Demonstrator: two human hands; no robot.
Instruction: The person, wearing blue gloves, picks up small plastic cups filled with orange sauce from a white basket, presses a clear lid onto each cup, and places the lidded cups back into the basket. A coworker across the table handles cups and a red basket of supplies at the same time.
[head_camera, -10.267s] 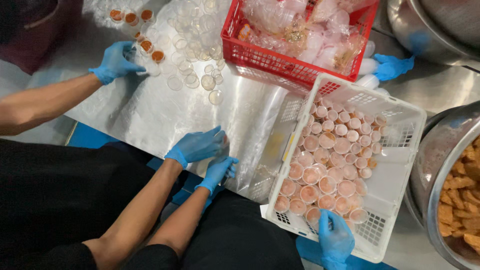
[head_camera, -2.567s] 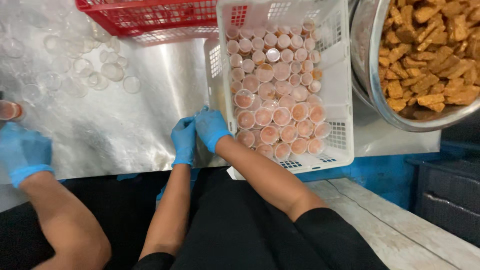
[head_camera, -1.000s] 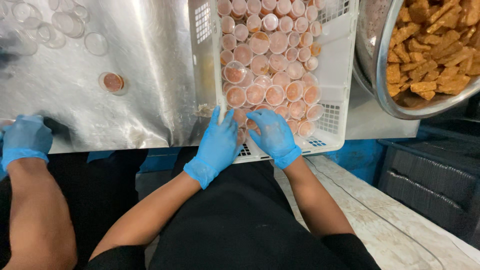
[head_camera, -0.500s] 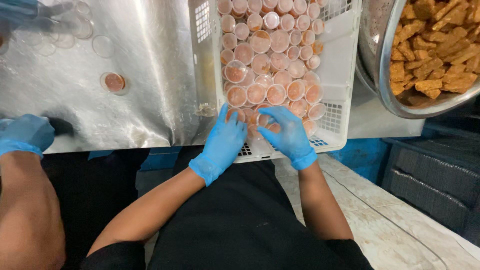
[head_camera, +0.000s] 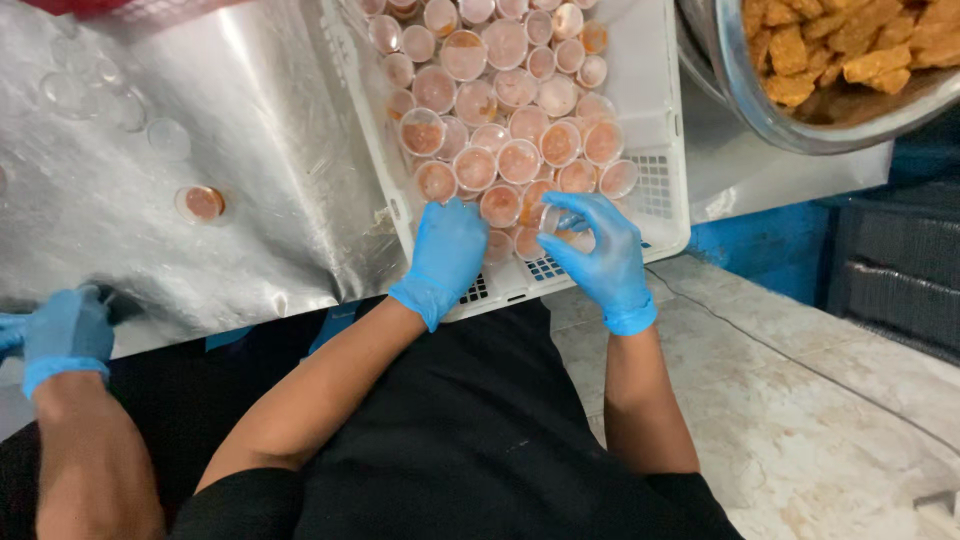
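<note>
Both my hands wear blue gloves and reach into the near end of a white slotted crate (head_camera: 664, 120). The crate holds several small clear lidded cups of orange-red sauce (head_camera: 497, 110). My left hand (head_camera: 446, 255) lies flat over the cups at the crate's near edge, fingers together, nothing visibly gripped. My right hand (head_camera: 598, 246) pinches one clear sauce cup (head_camera: 558, 222) between thumb and fingers, just above the near row.
A lone filled cup (head_camera: 201, 203) and several clear lids (head_camera: 168, 137) lie on the steel table (head_camera: 250, 130). Another person's blue-gloved hand (head_camera: 65, 330) rests at the table's near left edge. A metal bowl of fried pieces (head_camera: 840, 60) sits at the upper right.
My hands have moved from the table edge into the crate's near end. My right hand has closed on a cup; the view has tilted slightly.
</note>
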